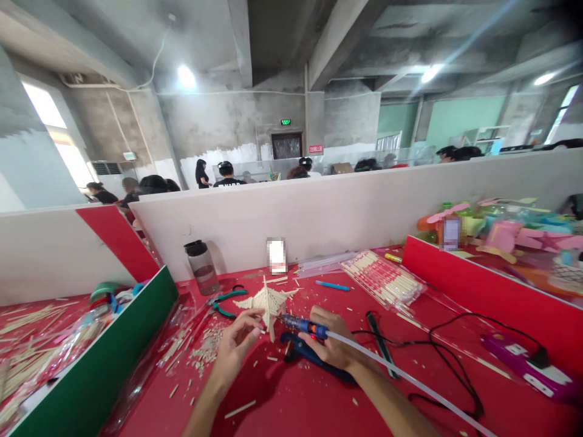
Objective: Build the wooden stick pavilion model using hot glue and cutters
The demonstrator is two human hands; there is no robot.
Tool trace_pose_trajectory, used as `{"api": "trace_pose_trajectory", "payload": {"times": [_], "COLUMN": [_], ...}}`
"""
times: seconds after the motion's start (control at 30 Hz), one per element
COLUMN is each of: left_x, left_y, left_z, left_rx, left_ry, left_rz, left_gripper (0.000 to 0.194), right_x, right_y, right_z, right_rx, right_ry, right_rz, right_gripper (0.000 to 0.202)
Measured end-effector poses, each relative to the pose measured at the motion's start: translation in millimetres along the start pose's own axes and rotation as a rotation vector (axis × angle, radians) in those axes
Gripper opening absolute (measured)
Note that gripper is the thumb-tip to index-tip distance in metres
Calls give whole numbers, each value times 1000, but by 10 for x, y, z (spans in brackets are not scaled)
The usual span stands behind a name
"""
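A small roof-like model of pale wooden sticks (pixel 266 300) stands on the red table, its corners pointing outward. My left hand (pixel 237 341) is at the model's lower left, thumb and fingers curled together by its edge; whatever they pinch is too small to make out. My right hand (pixel 334 337) is wrapped round a blue hot glue gun (pixel 312 328), whose nozzle points left, close to the model. A long translucent glue stick (pixel 392 365) sticks out of the gun's back. Beneath the right hand lies a dark blue tool (pixel 314 355), partly covered.
Pliers with teal handles (pixel 223 296), stick scraps (pixel 209 346) and a dark bottle (pixel 201 267) are at left. A phone (pixel 277 255) leans on the back partition. To the right lie bundled sticks (pixel 382 279), a blue pen (pixel 332 285), a black cutter (pixel 381 343) and a corded power strip (pixel 528 364).
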State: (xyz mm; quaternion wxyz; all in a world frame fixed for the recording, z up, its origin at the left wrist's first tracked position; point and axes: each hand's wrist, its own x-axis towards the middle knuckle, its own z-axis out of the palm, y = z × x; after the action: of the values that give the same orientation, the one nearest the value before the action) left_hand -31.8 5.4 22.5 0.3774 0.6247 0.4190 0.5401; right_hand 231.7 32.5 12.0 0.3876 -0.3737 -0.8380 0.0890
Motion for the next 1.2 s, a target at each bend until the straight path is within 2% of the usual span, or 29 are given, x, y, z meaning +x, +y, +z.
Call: {"api": "trace_pose_trajectory", "payload": {"times": [0.37, 0.63, 0.87, 1.0, 1.2], "left_x": [-3, -10, -2, -2, -6], "left_y": [25, 74, 50, 28, 23], "left_z": [10, 18, 16, 6, 1], "left_rx": [-7, -3, 0, -9, -24], "left_ry": [-2, 9, 16, 6, 14], "left_rz": [-26, -30, -27, -37, -43], "left_gripper": [26, 28, 28, 27, 27], "right_x": [9, 46, 56, 55, 18], "right_y": [13, -29, 74, 94, 233], "right_z": [-12, -15, -175, -154, -111], "right_rx": [31, 184, 164, 166, 143], "right_ry": [3, 7, -123, -175, -43], "right_rz": [2, 29, 60, 111, 208], "right_gripper": [32, 29, 30, 33, 34]}}
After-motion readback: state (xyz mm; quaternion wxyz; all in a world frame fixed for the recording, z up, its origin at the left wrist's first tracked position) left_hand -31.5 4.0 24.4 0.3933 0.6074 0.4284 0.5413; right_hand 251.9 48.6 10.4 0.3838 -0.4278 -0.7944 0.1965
